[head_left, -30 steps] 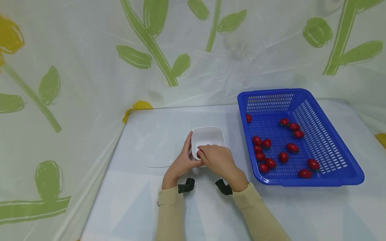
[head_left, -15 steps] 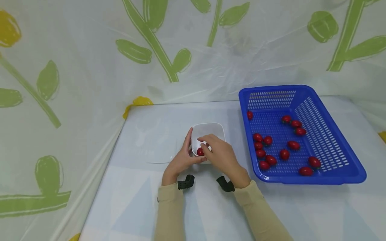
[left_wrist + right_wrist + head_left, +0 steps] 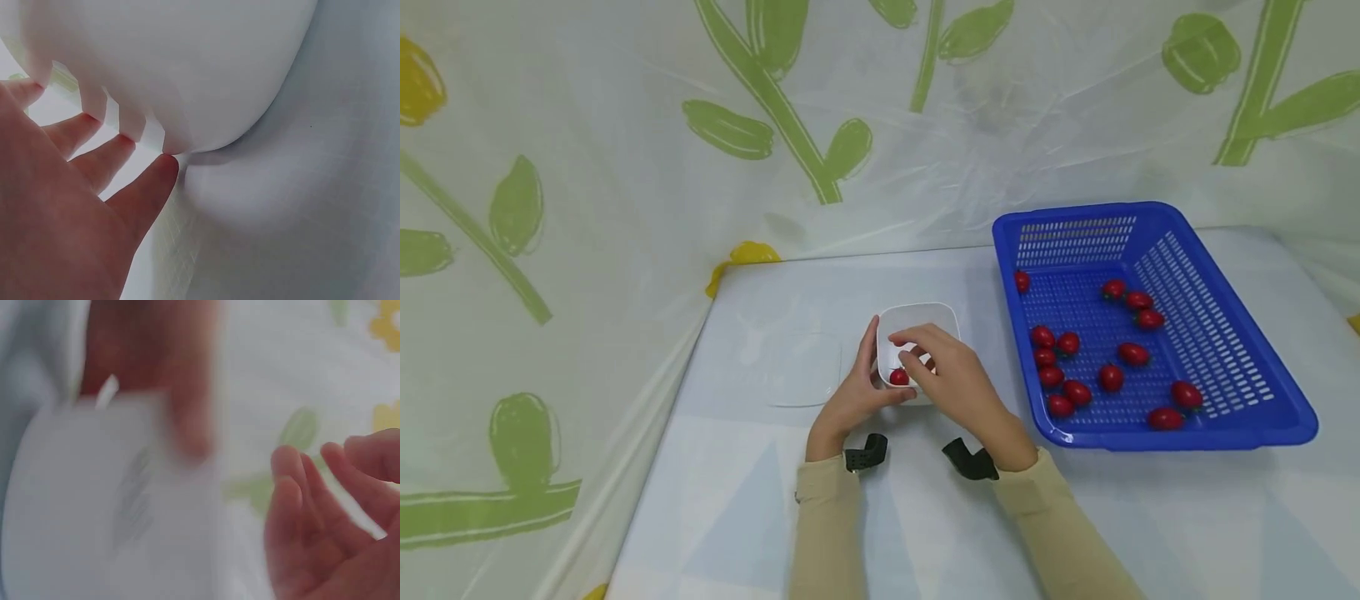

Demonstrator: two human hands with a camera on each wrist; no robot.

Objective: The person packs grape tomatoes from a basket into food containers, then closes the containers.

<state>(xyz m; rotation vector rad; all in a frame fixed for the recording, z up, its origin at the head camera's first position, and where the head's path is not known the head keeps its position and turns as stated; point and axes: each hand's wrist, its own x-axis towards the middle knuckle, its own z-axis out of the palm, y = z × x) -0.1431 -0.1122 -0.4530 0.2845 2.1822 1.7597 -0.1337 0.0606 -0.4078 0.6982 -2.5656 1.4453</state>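
Observation:
A small white plastic container [image 3: 917, 313] stands on the table in front of me, with one red cherry tomato [image 3: 898, 377] in its near left corner. My left hand [image 3: 853, 402] grips that corner, thumb along the near side and fingers along the left side. In the left wrist view, its fingertips [image 3: 126, 139] press against the wall of the container [image 3: 169, 56]. My right hand [image 3: 961, 377] is over the container's right part, fingers loosely bent and holding nothing. The right wrist view shows a gap between its thumb and fingers [image 3: 286, 506].
A blue plastic basket [image 3: 1180, 439] with several cherry tomatoes [image 3: 1133, 354] stands to the right. Left of the container lies a clear flat lid [image 3: 806, 371]. A patterned sheet [image 3: 917, 192] hangs behind the table.
My right fingers have let go of the cherry tomato, now in the container's corner, and drawn back to the right. The left hand keeps its grip. The head view has shifted slightly.

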